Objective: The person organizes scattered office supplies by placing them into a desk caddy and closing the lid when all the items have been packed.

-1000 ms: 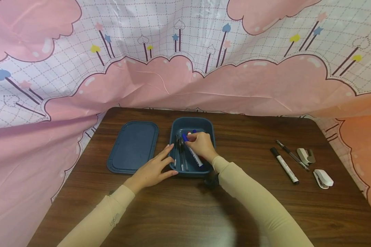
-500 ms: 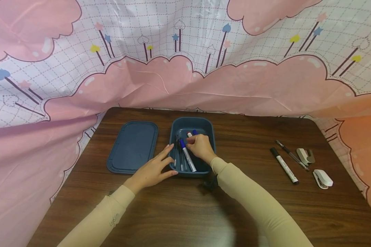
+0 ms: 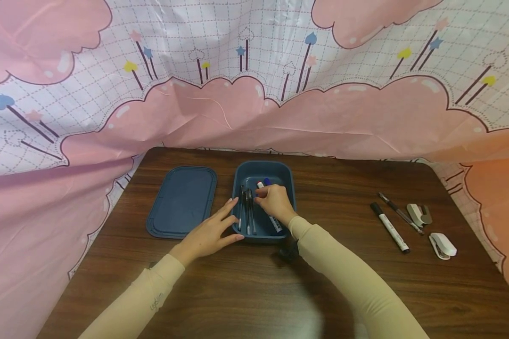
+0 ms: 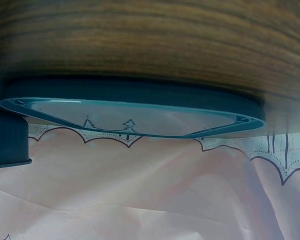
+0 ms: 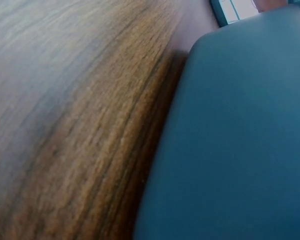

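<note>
A dark blue plastic box (image 3: 240, 172) stands near the table's back edge, with pens and markers inside. My right hand (image 3: 275, 201) reaches into it, thumb and index finger close together. A white marker (image 3: 275, 224) shows from under this hand; its upper part is hidden by the fingers. Several black pens (image 3: 248, 214) lie along the box's left side. Behind the fingers show a red-ended marker (image 3: 260, 184) and a blue cap (image 3: 267, 181). My left hand (image 3: 208, 235) rests with spread fingers at the box's left wall and front corner.
The matching blue lid (image 3: 184, 200) lies left of the box. At the right are a black-capped marker (image 3: 390, 228), a pen (image 3: 400, 213), a grey-white staple remover (image 3: 418, 214) and a white stapler (image 3: 443, 245). A patterned curtain (image 3: 254, 122) hangs behind the table (image 3: 237, 292).
The blue-capped white marker, which lay over the black pens half a second ago, has shifted right under my right hand, uncovering the pens. My left hand has stayed in place.
</note>
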The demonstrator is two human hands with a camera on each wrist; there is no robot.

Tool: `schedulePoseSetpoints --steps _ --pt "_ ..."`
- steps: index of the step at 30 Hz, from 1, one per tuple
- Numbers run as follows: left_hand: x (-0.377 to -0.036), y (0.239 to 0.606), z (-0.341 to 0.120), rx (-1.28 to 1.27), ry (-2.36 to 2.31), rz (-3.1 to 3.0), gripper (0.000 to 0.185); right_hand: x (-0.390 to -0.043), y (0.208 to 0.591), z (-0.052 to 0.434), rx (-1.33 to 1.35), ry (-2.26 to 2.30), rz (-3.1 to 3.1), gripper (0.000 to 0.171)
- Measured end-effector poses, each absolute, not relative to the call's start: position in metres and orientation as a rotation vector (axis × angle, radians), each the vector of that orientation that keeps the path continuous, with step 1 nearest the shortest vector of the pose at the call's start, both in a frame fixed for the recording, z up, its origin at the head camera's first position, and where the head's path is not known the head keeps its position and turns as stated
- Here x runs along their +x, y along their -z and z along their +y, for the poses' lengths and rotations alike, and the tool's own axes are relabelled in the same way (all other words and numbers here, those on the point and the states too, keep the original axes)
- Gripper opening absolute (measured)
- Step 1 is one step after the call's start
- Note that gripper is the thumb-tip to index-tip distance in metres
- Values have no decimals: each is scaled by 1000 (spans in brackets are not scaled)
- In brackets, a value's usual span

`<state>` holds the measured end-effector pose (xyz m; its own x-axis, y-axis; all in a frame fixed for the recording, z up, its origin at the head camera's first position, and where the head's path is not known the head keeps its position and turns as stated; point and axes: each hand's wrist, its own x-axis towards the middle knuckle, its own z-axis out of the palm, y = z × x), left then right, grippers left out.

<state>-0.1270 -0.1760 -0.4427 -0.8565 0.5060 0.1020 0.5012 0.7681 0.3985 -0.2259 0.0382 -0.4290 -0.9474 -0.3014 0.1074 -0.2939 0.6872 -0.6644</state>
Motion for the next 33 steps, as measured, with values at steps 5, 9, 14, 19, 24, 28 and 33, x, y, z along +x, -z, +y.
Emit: schedulePoseSetpoints --steps 5,9,14,19,24,28,33 --pt "-127 444 -176 838 -644 2943 59 -226 429 39 -508 1142 2869 27" --pt "-127 444 -176 824 -645 2934 59 -225 429 39 -499 1141 2863 28" --pt "-127 442 -175 814 -657 2930 58 -225 428 39 -495 1139 2860 29" --pt "-127 442 -175 817 -654 2942 58 -225 427 40 -515 1148 2871 31" --pt "-127 443 -175 823 -652 2949 57 -225 425 43 -546 1185 2873 34" --pt "-127 443 -175 818 -656 2949 56 -226 418 47 -548 1191 2887 36" --pt "-126 442 -175 804 -654 2945 57 -231 406 57 -525 1235 2885 37"
